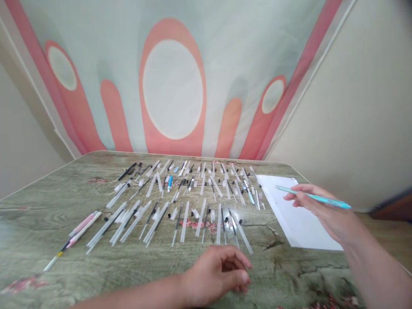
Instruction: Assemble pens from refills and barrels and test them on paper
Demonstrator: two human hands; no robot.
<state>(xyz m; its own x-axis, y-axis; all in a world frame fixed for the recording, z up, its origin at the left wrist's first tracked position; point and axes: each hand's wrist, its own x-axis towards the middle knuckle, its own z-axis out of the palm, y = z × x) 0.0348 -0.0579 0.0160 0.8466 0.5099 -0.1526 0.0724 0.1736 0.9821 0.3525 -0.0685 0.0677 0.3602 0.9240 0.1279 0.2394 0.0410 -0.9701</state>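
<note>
Right hand (323, 212) pinches pen (333, 202) over paper (296, 227). Left hand (219, 272) half-curled, narrow gap between thumb and fingers, near tubes (185, 222) on table (128, 272).

Table (128, 274): wood-grained
Clear tubes (184, 223): rowed from centre to 12 o'clock
Dark refills (178, 217): interspersed
White paper (294, 219): flat at 3 o'clock
Pink pen parts (83, 224): slanted at 9 o'clock

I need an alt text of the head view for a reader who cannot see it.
A person's right hand holds a light-blue pen over a white sheet of paper on a wood-patterned table; the left hand, loosely curled, holds nothing visible. Clear pen tubes and other pen parts lie in rough rows, before a backdrop with coral shapes.
</note>
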